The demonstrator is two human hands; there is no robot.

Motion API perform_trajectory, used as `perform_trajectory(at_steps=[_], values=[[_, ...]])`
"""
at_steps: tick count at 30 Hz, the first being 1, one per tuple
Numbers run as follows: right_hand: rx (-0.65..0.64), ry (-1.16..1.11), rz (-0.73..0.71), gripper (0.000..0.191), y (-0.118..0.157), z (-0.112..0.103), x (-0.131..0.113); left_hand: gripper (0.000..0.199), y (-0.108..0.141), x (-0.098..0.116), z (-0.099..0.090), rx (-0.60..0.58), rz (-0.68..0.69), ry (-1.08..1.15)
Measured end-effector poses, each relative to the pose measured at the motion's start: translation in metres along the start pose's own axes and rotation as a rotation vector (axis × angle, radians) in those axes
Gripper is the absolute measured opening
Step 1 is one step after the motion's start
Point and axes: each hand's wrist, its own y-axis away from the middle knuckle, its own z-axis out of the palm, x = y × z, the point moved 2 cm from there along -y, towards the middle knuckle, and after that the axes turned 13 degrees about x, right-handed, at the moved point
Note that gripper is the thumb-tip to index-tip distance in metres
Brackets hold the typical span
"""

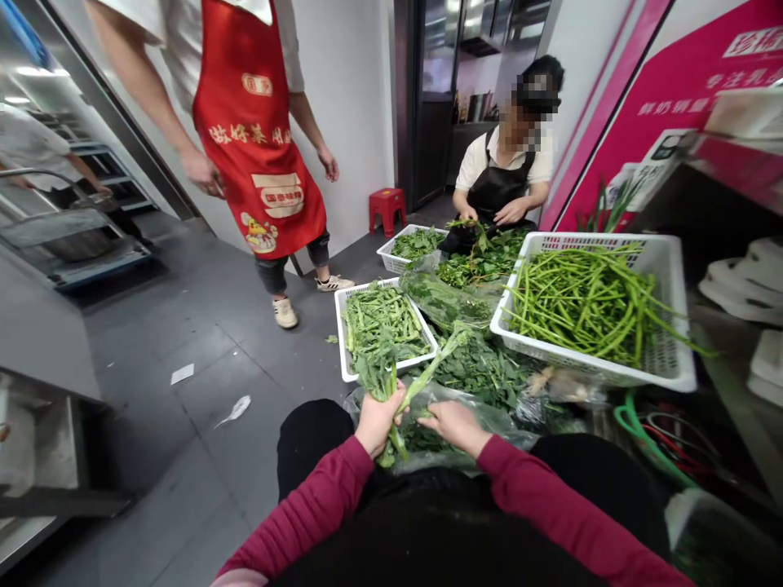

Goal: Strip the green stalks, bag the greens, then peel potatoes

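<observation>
Green leafy stalks (428, 377) are gripped in my left hand (379, 417), some pointing up to the right, others hanging below the fist. My right hand (453, 424) is closed in a pinch just to the right, over a clear plastic bag; what its fingers hold is too small to make out. Beyond my hands, a white basket (342, 346) holds cut green stems. Loose dark leaves (483, 371) lie in the opened bag between the baskets. At the right, a larger white basket (676, 326) carries long thin green stalks.
A person in a red apron (257, 139) stands at the left. Another person in a black apron (507, 179) sits beyond the greens, handling leaves. A small white basket (391, 262) and red stool (387, 210) stand farther back. A green-rimmed basket (648, 444) is at the right.
</observation>
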Motion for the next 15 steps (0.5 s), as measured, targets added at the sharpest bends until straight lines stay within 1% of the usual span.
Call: perform_trajectory(at_steps=[1,2,3,4,5,6,7,8,9,11,13,15], values=[[-0.014,-0.156,0.173,0.028,-0.003,-0.002,0.007,0.045,-0.001,-0.001,-0.001,-0.038,-0.037,0.009],[-0.016,-0.382,0.324,0.03,-0.007,-0.006,0.013,0.047,-0.001,-0.003,-0.002,-0.084,-0.087,0.018],[-0.005,-0.659,0.448,0.03,-0.011,-0.012,0.017,0.048,0.0,-0.005,-0.004,-0.134,-0.144,0.029],[0.009,-0.956,0.537,0.026,-0.016,-0.019,0.02,0.048,0.0,-0.007,-0.005,-0.183,-0.195,0.043],[0.021,-1.236,0.59,0.022,-0.02,-0.027,0.02,0.048,0.001,-0.009,-0.006,-0.227,-0.235,0.058],[0.023,-1.473,0.612,0.018,-0.024,-0.034,0.018,0.048,0.002,-0.011,-0.006,-0.262,-0.267,0.073],[0.021,-1.656,0.614,0.015,-0.027,-0.04,0.016,0.048,0.003,-0.012,-0.006,-0.288,-0.289,0.086],[0.021,-1.789,0.61,0.013,-0.029,-0.045,0.012,0.048,0.004,-0.012,-0.006,-0.309,-0.303,0.094],[0.025,-1.878,0.614,0.013,-0.03,-0.048,0.008,0.047,0.005,-0.012,-0.005,-0.333,-0.311,0.096],[-0.002,-1.957,0.657,0.015,-0.03,-0.049,0.0,0.045,0.006,-0.01,-0.004,-0.386,-0.304,0.082],[-0.106,-1.936,0.719,0.016,-0.027,-0.046,-0.007,0.044,0.007,-0.008,-0.004,-0.414,-0.268,0.065],[-0.202,-1.818,0.766,0.017,-0.023,-0.041,-0.013,0.045,0.007,-0.007,-0.004,-0.392,-0.239,0.051]])
